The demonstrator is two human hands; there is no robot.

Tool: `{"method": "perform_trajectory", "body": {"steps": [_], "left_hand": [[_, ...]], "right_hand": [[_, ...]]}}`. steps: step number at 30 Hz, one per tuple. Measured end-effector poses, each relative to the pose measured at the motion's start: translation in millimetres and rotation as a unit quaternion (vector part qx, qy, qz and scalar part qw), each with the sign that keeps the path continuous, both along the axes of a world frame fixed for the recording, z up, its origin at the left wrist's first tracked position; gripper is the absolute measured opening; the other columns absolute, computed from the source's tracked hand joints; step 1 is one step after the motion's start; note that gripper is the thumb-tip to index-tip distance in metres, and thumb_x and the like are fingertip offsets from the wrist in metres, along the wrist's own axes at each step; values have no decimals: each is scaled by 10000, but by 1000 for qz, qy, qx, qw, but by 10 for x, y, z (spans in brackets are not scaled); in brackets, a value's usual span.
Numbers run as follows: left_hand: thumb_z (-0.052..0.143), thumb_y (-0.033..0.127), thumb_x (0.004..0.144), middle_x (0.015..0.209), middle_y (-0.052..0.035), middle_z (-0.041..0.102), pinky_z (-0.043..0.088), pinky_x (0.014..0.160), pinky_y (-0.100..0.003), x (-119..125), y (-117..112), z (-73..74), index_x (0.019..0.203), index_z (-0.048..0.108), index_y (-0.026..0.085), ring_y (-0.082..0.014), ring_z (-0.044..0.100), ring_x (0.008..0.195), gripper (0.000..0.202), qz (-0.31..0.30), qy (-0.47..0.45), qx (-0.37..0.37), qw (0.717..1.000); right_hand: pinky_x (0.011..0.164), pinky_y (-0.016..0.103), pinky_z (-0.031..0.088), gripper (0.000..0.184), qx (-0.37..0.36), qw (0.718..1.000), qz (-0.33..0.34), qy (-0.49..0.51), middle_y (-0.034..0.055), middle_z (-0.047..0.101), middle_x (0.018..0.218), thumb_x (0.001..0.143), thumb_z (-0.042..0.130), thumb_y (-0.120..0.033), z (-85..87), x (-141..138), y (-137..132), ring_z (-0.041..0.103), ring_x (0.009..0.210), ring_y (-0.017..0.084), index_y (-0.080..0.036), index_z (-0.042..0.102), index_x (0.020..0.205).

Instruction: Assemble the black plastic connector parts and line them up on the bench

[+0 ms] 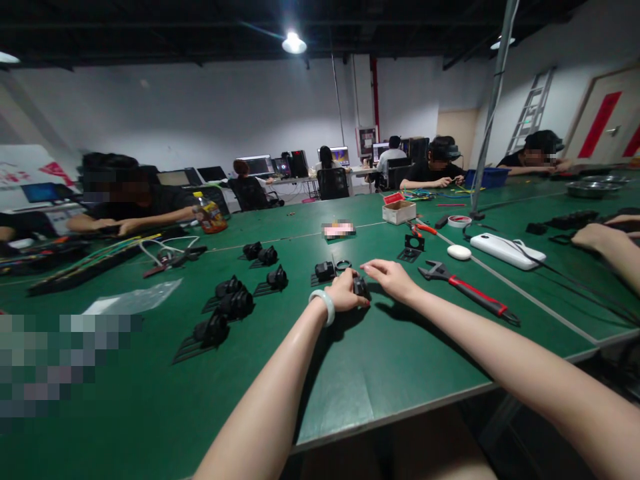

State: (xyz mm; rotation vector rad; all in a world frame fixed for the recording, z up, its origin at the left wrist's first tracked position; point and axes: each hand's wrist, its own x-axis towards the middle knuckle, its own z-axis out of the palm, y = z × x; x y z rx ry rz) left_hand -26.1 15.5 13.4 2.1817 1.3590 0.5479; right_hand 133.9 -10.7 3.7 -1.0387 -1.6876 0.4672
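My left hand [344,291], with a pale bangle at the wrist, grips a small black plastic part [360,287] just above the green table. Close to its right side, my right hand [391,277] has its fingers drawn together in a pinch; whatever they may hold is too small to make out. Just beyond my left hand lie a black ring [343,265] and a black part on a slotted plate [325,271]. A black bracket with a round hole [414,244] stands past my right hand.
Several black assemblies [235,303] stand to the left, near a clear plastic bag [145,297]. On the right lie an adjustable wrench [470,291], a white oval object [459,252] and a white power strip [507,250]. A small box [399,212] stands farther back. Other people work around the table.
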Motion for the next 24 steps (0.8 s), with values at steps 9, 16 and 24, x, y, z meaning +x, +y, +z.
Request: {"method": "perform_trajectory", "body": {"steps": [9,16,24], "left_hand": [[713,324,421,852,-30,539,416,717,-307,-1,9,-5,952,441,186,-228,517,840,613,-19,30,5,999],[694,365,460,947,-37,527,408,770,-320,14,-36,14,1010,402,200,-225,508,902,644,-3,97,3,995],[686,398,476,971,-46,527,413,777,-331,27,-70,13,1030,385,202,-233,511,918,660,2,117,17,993]], "right_hand": [[548,223,399,449,-14,999,-37,20,44,645,578,781,391,-460,-44,34,73,585,567,149,-142,655,603],[518,227,413,522,-28,996,-38,71,36,563,395,782,364,-479,-36,-6,69,535,411,127,-126,588,468],[461,209,387,534,-43,995,-42,83,19,505,340,777,362,-479,-64,-18,16,533,391,128,-135,540,409]]}}
